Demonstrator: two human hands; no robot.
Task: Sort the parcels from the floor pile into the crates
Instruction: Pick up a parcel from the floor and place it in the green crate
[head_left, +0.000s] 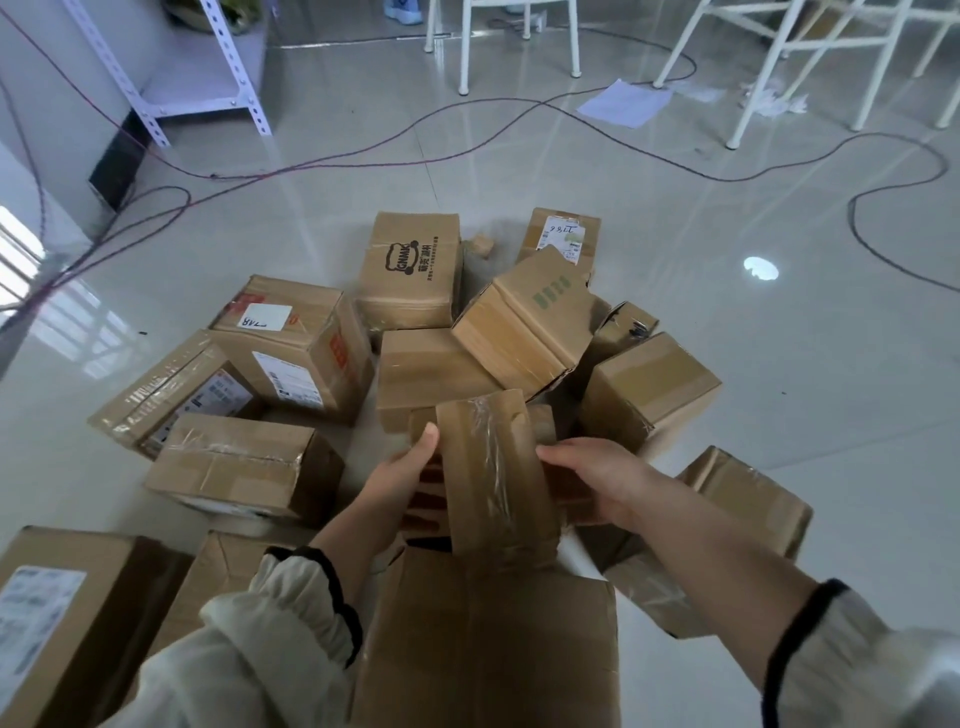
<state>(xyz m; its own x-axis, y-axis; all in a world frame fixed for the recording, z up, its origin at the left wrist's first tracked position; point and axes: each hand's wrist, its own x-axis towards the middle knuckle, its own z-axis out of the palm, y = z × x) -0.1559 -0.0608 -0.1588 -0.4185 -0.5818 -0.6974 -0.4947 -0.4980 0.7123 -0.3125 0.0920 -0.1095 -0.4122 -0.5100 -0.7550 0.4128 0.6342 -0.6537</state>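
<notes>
A pile of several brown cardboard parcels (415, 270) lies on the glossy tiled floor. Both my hands hold one small taped parcel (493, 473) at the near middle of the pile. My left hand (402, 483) grips its left side, thumb on the top edge and fingers under it. On the parcel's right side is my right hand (597, 478), with the fingers curled round the edge. A larger box (488, 639) sits just below the held parcel, partly hidden by my sleeves. No crate is in view.
Cables (363, 156) snake across the floor beyond the pile. A white metal shelf (208, 88) stands at the back left. White chair and table legs (519, 47) stand at the back, with a sheet of paper (623, 104) and scraps on the floor.
</notes>
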